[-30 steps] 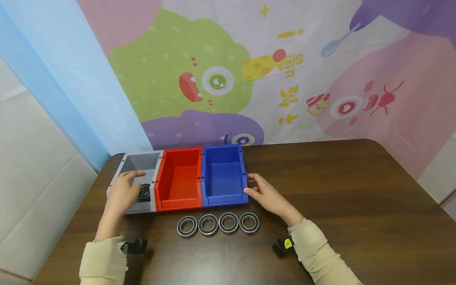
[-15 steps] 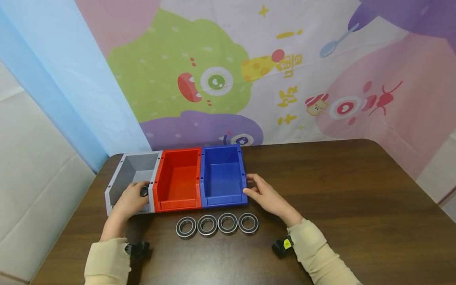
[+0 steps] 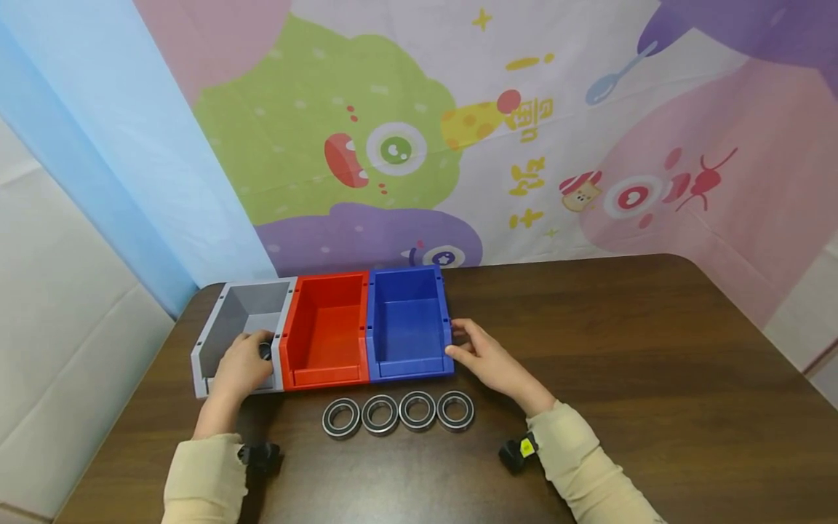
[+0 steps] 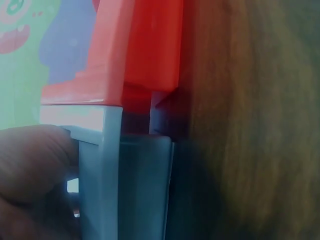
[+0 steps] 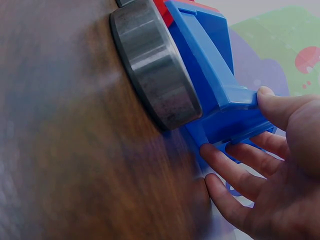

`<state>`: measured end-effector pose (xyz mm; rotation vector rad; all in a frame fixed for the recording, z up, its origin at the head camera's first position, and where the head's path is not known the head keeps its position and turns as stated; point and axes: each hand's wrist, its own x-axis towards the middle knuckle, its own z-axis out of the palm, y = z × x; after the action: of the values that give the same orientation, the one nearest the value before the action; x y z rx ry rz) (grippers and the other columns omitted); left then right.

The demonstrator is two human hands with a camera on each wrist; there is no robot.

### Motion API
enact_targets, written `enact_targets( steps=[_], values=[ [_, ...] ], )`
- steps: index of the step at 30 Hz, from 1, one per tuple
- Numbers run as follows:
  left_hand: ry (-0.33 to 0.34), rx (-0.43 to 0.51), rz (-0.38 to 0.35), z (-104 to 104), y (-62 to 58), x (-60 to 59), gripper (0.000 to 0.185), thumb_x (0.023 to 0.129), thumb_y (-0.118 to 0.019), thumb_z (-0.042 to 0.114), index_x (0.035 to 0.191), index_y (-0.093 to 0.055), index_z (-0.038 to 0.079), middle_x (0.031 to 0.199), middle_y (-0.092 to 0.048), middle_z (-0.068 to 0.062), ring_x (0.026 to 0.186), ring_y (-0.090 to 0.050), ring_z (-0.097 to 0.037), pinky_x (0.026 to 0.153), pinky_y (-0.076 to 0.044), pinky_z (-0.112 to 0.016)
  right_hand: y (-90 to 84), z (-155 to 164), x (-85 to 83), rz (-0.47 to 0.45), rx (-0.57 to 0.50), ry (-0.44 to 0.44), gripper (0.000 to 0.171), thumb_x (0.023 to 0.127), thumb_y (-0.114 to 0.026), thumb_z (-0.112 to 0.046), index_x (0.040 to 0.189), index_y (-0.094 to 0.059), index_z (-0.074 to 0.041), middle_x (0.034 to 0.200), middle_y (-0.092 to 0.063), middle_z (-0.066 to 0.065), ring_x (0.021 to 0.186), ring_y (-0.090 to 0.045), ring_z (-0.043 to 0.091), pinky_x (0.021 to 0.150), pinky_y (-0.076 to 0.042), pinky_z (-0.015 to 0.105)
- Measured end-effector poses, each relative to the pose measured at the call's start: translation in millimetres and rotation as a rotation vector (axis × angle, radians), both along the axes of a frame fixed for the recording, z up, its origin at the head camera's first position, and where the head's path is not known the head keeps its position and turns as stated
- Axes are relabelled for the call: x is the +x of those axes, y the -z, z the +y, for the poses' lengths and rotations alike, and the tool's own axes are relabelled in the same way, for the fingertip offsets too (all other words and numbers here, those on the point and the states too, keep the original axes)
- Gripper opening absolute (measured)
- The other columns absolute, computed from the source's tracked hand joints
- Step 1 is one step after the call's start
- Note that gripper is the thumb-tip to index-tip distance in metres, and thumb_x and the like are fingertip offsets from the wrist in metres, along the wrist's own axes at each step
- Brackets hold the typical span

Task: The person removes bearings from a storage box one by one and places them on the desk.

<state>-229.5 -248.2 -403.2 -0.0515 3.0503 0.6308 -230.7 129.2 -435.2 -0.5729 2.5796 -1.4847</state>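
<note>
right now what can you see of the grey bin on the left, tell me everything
The grey bin is an open-topped box of plain plastic with a lowered front lip, upright on the dark wooden table at the left end of the row, flush against the red bin. The left hand grips its front right corner, fingers inside beside a dark ring-shaped bearing, mostly hidden.

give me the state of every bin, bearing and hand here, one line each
grey bin: upright, one bearing inside, under the left hand's fingers
red bin: upright, empty
blue bin: upright, empty
four bearings: flat in a row on the table, in front of the bins
left hand: over the grey bin's front, on the bearing
right hand: fingers against the blue bin's right side
</note>
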Motion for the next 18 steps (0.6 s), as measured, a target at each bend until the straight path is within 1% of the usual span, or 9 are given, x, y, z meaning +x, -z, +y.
enact_targets(
  steps=[5,10,14,18],
  values=[
    [-0.007,0.003,0.031,0.3,-0.3,4.1,0.046,0.076,-0.051,0.01,0.12,-0.051,-0.005,0.115,-0.047,-0.034,0.102,-0.046,-0.048,0.085,-0.038,-0.061,0.7,-0.6,0.5,0.001,0.001,-0.002,0.047,0.092,-0.052,-0.025,0.131,-0.037,-0.004,0.127,-0.047,0.018,0.096,-0.059,0.025,0.087,-0.046,0.04],
    [-0.038,0.021,0.073,-0.6,3.7,9.6,0.044,0.078,-0.051,0.012,0.119,-0.052,-0.004,0.113,-0.048,-0.033,0.1,-0.047,-0.047,0.082,-0.039,-0.061,2.1,-2.4,1.5,-0.006,-0.001,-0.005,0.047,0.092,-0.052,-0.025,0.131,-0.037,-0.004,0.128,-0.047,0.018,0.097,-0.059,0.024,0.088,-0.045,0.04],
    [-0.058,0.049,0.121,-0.3,6.3,9.4,0.043,0.077,-0.054,0.012,0.118,-0.053,-0.003,0.113,-0.047,-0.032,0.098,-0.048,-0.047,0.081,-0.04,-0.061,1.6,-1.4,0.6,-0.001,-0.002,0.001,0.047,0.092,-0.052,-0.024,0.131,-0.037,-0.004,0.127,-0.047,0.018,0.097,-0.059,0.025,0.088,-0.045,0.04],
    [-0.093,0.097,0.14,0.4,5.5,8.9,0.043,0.077,-0.056,0.009,0.119,-0.054,-0.001,0.118,-0.044,-0.031,0.1,-0.046,-0.046,0.081,-0.04,-0.059,0.7,-0.3,-0.6,0.009,0.004,0.004,0.047,0.092,-0.052,-0.024,0.131,-0.037,-0.003,0.126,-0.047,0.018,0.097,-0.059,0.025,0.088,-0.045,0.04]
  ],
)
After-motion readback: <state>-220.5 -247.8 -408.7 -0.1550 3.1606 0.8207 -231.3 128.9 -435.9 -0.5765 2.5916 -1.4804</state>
